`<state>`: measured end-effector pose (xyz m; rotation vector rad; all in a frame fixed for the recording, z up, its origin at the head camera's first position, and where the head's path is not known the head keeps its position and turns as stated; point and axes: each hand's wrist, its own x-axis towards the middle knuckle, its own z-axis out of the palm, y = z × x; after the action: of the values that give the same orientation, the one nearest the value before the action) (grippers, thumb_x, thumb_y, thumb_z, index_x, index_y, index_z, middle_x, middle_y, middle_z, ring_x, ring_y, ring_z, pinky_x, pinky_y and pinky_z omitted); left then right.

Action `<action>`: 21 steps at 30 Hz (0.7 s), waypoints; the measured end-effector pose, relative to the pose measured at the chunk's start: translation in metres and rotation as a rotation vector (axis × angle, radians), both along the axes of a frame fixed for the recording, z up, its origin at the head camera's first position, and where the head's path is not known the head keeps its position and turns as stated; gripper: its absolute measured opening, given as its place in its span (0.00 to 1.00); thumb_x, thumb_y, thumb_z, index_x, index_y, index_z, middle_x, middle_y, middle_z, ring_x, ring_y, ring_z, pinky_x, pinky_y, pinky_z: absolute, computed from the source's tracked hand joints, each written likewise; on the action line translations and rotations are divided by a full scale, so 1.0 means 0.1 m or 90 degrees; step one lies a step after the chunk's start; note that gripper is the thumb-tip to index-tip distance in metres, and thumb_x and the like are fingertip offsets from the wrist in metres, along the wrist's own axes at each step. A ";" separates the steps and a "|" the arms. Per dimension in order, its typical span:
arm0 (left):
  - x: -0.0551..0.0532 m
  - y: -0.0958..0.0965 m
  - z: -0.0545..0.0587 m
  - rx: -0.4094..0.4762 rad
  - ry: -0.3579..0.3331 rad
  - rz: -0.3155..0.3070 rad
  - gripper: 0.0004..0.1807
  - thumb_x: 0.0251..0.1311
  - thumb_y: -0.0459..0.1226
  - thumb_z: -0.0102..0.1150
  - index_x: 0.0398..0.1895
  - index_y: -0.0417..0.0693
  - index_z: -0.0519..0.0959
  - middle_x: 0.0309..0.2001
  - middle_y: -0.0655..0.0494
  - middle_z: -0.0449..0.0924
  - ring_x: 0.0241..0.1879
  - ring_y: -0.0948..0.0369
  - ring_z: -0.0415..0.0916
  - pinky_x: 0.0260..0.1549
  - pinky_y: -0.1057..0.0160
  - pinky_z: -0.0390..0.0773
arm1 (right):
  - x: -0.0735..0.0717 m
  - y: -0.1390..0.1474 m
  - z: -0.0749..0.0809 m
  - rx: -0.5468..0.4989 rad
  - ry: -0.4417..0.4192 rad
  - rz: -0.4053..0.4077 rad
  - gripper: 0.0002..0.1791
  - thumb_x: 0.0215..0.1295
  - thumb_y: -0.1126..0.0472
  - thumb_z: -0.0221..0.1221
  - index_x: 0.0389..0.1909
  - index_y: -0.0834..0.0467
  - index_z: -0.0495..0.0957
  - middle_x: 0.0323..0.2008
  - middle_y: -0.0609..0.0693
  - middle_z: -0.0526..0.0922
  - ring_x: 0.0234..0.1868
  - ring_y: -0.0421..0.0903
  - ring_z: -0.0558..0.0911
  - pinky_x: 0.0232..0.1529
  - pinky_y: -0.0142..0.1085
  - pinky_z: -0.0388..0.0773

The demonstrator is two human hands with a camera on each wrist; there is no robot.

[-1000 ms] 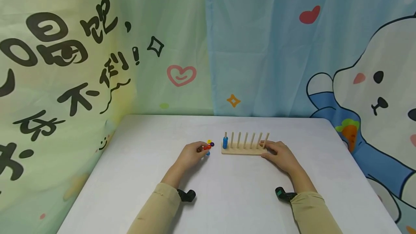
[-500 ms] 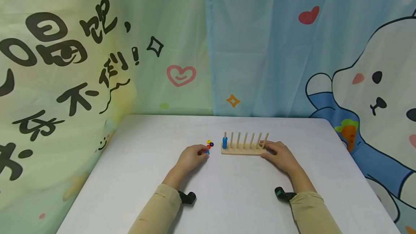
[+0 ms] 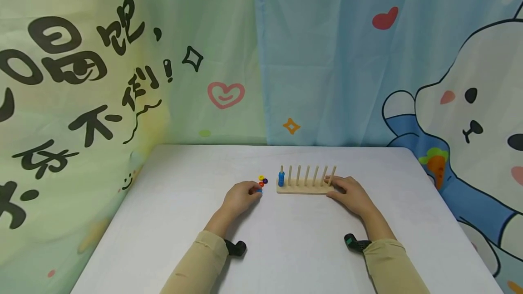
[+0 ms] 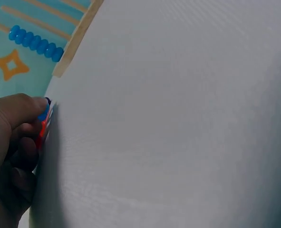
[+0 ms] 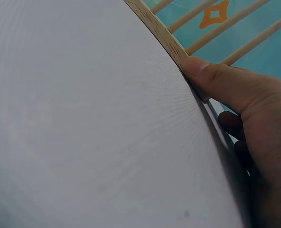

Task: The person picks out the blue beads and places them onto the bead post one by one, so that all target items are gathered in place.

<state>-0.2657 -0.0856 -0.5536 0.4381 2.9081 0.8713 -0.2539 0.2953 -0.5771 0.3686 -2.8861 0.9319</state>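
Note:
The wooden peg rack [image 3: 304, 190] stands on the table, a row of upright pegs along its base. Blue beads [image 3: 281, 179] are stacked on its leftmost peg; the left wrist view shows several of these blue beads [image 4: 34, 42]. My right hand [image 3: 350, 195] grips the rack's right end, its thumb [image 5: 197, 66] against the front edge of the base. Left of the rack, my left hand [image 3: 241, 196] pinches a blue bead [image 4: 44, 113] between thumb and fingers. Just beyond the fingertips lie a red bead [image 3: 261, 184], a dark purple bead [image 3: 265, 181] and a yellow bead [image 3: 261, 177].
A white table [image 3: 298, 244] carries everything. Printed curtains [image 3: 318, 58] hang right behind and beside it. A black wrist camera [image 3: 235, 248] sits on the left wrist and another black camera [image 3: 354, 243] on the right.
My left hand has shifted slightly towards me, from beside the red beads to the blue bead. The right hand keeps its grip on the rack. The head view has turned slightly right.

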 end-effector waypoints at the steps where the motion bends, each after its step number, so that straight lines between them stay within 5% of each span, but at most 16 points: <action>1: 0.00 0.00 0.01 0.009 -0.001 0.000 0.10 0.63 0.45 0.64 0.45 0.57 0.84 0.30 0.64 0.77 0.33 0.63 0.71 0.35 0.63 0.71 | 0.00 0.00 0.00 -0.002 0.003 0.000 0.27 0.63 0.44 0.64 0.60 0.53 0.78 0.62 0.56 0.79 0.57 0.56 0.74 0.60 0.57 0.68; 11: -0.07 -0.02 0.14 0.081 0.021 -0.032 0.09 0.63 0.43 0.64 0.44 0.53 0.84 0.34 0.60 0.78 0.34 0.64 0.74 0.35 0.65 0.75 | 0.01 0.00 0.03 -0.002 0.015 0.000 0.26 0.63 0.46 0.65 0.59 0.53 0.79 0.61 0.56 0.80 0.55 0.55 0.75 0.59 0.57 0.68; 15: -0.09 -0.02 0.25 0.102 0.014 -0.037 0.09 0.65 0.43 0.63 0.45 0.54 0.84 0.41 0.59 0.83 0.37 0.64 0.78 0.38 0.64 0.77 | 0.01 0.00 0.02 -0.001 0.005 0.001 0.27 0.63 0.45 0.64 0.60 0.53 0.78 0.61 0.56 0.79 0.56 0.56 0.75 0.60 0.57 0.68; 21: -0.13 0.04 0.43 0.126 0.000 -0.047 0.11 0.66 0.43 0.62 0.50 0.57 0.82 0.42 0.58 0.85 0.34 0.64 0.79 0.31 0.66 0.78 | 0.02 0.00 0.03 -0.005 0.004 0.001 0.28 0.63 0.44 0.64 0.60 0.54 0.78 0.61 0.57 0.79 0.57 0.57 0.74 0.61 0.58 0.67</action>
<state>-0.2786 -0.0818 -0.5102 0.5557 2.7957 1.1518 -0.2521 0.2952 -0.5745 0.3732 -2.8765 0.9400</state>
